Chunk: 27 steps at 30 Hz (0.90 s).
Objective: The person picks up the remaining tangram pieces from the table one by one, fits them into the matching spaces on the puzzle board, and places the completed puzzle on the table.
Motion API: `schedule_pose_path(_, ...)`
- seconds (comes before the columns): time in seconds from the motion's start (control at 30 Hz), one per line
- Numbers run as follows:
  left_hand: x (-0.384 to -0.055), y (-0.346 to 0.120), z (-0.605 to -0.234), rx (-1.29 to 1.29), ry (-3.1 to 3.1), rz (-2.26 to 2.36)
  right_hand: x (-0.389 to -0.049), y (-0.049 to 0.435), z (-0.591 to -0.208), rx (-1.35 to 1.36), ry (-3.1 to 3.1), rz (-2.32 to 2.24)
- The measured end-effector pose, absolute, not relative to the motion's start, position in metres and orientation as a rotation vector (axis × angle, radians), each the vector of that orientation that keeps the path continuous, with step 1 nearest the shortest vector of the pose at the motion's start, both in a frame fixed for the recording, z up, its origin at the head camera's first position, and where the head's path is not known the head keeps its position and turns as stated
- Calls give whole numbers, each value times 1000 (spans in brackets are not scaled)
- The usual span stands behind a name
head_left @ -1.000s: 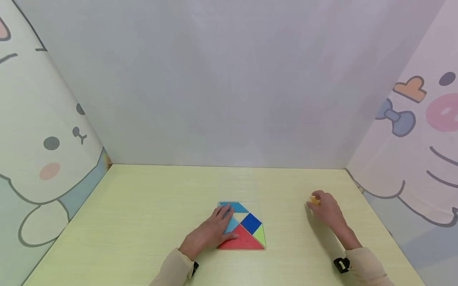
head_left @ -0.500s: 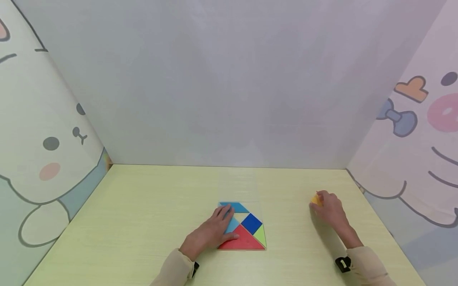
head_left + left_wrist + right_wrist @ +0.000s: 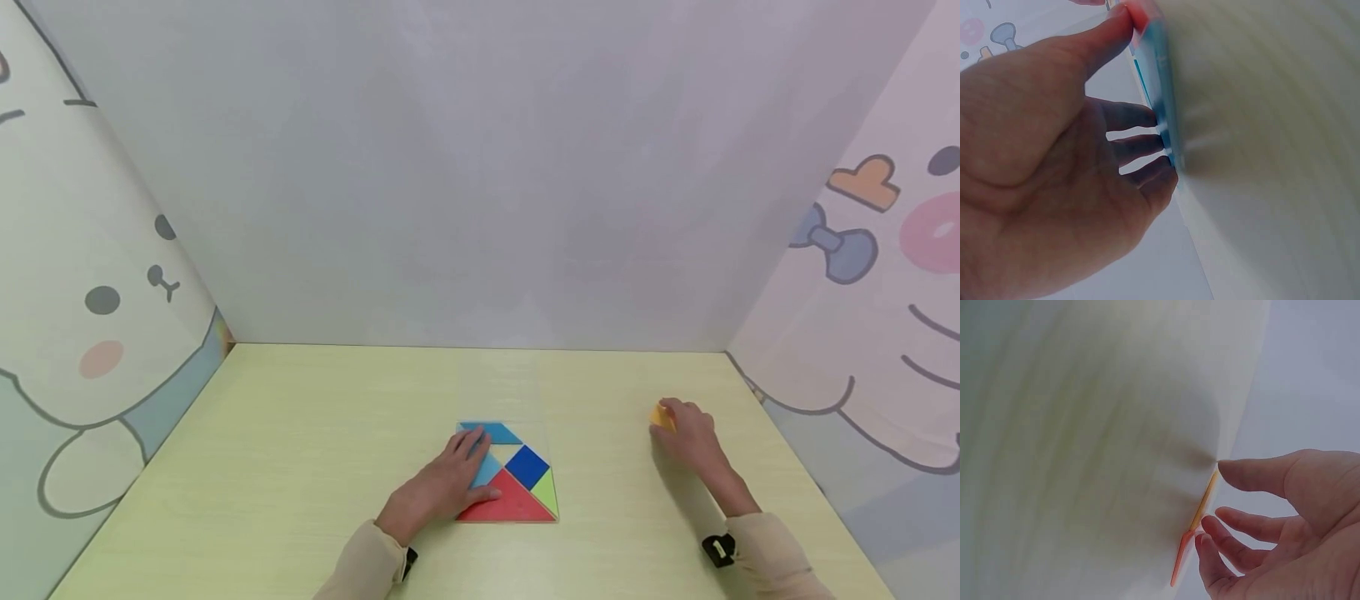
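In the head view my left hand [image 3: 442,487] rests on a tangram [image 3: 513,504], fingers and thumb spread over its left side. A red triangle, a dark blue square, a green triangle and blue pieces show in it. Part of the light blue piece [image 3: 489,473] is hidden under that hand. The left wrist view shows fingertips at the blue edge [image 3: 1161,81] and the thumb at the red part. Over on the right, my right hand [image 3: 692,435] pinches a yellow-orange tangram piece [image 3: 663,418] by its edges, thumb at one side and curled fingers at the other.
Between the dark blue square and the blue pieces lies a pale triangular gap [image 3: 506,453]. The light wooden table [image 3: 315,425] runs back to a grey wall [image 3: 480,208], with cartoon-printed panels on both sides.
The right hand has shifted slightly to the right, and more of the yellow-orange piece shows between its fingertips. The left hand and the tangram have stayed in place.
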State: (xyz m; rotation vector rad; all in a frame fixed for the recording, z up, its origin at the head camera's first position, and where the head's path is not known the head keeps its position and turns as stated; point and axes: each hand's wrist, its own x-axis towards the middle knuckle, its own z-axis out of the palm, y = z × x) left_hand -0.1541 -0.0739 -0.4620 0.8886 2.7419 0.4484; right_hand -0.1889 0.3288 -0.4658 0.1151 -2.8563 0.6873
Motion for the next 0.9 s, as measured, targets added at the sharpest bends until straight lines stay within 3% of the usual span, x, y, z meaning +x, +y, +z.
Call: schedule_pose_path(0.9,-155,-75,-464,889,2732,465,-198,331,-471,324,-2830,783)
